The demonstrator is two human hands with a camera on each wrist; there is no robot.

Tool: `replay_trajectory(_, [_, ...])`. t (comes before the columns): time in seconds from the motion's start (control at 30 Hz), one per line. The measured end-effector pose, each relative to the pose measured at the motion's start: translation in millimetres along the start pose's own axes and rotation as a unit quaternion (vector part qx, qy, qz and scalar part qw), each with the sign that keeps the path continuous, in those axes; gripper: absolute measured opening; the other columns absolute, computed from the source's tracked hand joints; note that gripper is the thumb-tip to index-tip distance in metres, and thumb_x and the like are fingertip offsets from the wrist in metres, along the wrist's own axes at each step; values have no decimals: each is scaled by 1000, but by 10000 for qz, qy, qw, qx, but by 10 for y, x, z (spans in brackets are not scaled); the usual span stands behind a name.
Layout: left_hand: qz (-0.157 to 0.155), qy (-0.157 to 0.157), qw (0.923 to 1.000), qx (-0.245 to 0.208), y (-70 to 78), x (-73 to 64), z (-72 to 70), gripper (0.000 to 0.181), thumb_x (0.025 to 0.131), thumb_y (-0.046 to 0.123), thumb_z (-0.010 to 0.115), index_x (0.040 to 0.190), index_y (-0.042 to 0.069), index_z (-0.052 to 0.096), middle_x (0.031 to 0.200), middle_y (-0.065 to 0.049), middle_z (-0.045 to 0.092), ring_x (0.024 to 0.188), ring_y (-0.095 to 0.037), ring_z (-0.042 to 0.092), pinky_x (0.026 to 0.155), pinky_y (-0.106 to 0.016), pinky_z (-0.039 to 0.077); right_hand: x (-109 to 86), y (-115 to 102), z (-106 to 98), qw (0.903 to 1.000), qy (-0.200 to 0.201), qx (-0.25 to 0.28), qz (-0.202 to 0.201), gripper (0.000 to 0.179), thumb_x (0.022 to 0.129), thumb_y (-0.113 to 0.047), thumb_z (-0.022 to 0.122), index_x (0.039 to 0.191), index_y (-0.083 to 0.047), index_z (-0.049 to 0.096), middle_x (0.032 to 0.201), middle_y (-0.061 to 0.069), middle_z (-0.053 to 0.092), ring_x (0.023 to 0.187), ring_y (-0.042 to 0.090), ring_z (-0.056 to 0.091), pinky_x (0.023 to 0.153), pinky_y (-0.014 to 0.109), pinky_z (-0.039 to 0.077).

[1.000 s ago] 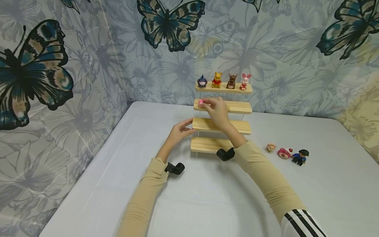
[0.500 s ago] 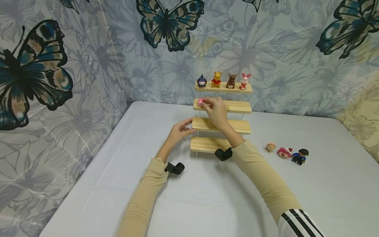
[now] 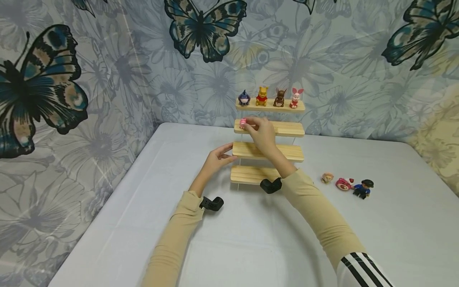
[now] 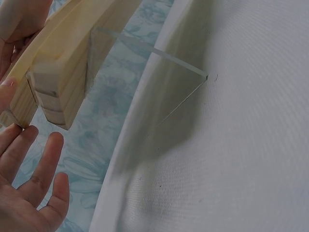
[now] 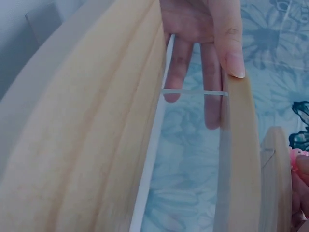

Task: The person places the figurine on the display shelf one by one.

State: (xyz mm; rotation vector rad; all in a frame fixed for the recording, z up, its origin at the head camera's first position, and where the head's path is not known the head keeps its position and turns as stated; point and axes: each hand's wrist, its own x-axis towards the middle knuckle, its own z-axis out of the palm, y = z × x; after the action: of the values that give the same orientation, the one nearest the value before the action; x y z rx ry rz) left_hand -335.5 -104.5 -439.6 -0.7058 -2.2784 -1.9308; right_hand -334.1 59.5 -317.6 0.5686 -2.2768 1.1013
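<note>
A wooden tiered display stand with clear supports is in the middle of the head view. My right hand pinches a small pink figurine at the left end of the second board from the top. The fingertips hide part of it, and I cannot tell whether it touches the wood. In the right wrist view the pink figurine shows at the right edge. My left hand grips the left end of the third board; in the left wrist view, thumb and fingertips of the left hand lie on opposite sides of it.
Along the top board stand a blue donkey figurine, a yellow bear, a brown kangaroo-like figurine and a pink piglet. On the white table lie a beige figurine, a pink bear figurine and a blue-clothed figurine.
The pink figurine has shifted slightly in the right fingertips and a bit more of it shows. The right forearm has moved slightly left. The left hand stays on the board.
</note>
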Motion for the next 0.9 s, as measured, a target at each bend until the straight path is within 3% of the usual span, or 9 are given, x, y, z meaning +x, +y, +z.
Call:
replay_trajectory(0.13, [-128,-92,9999,-20,112,-29,1,54,70,32,58,119,23,37,116,5,39,84,-14,49,68,-26,40,4,8,-19,9998,-119,12,125,25,74,-25,55,92,-9,60,80,-1,58,59,11,44,53,24,34])
replay_trajectory(0.3, [-54,-12,10000,71,-53,41,14,52,68,34,59,116,29,39,113,11,40,82,-11,50,66,-24,41,5,9,-33,9999,-100,71,110,24,74,-24,56,91,-9,61,80,-1,58,60,10,45,52,24,36])
replay_trajectory(0.33, [-101,-33,9999,83,10,31,21,52,70,32,58,117,27,38,115,8,39,83,-13,50,67,-25,41,5,10,-33,9999,-102,71,115,24,74,-25,56,91,-9,61,80,-1,59,61,10,46,52,24,36])
replay_trajectory(0.53, [47,46,9999,77,-36,19,35,52,69,30,59,117,27,38,114,8,40,82,-13,50,66,-26,42,-2,6,-32,9998,-152,100,120,25,73,-24,56,92,-7,60,79,1,59,62,10,48,55,23,39])
replay_trajectory(0.57, [131,90,9998,82,-116,28,32,51,68,32,60,115,30,39,112,11,41,80,-11,51,64,-25,42,-6,2,-34,9997,-160,130,120,25,73,-23,57,92,-7,60,79,1,59,61,10,49,54,23,39])
replay_trajectory(0.9, [174,151,9997,47,-92,18,35,49,69,33,59,114,31,40,112,11,42,80,-12,51,65,-26,42,-19,-17,-68,9991,-321,240,110,28,74,-23,55,98,-8,57,81,3,58,63,10,53,55,22,42])
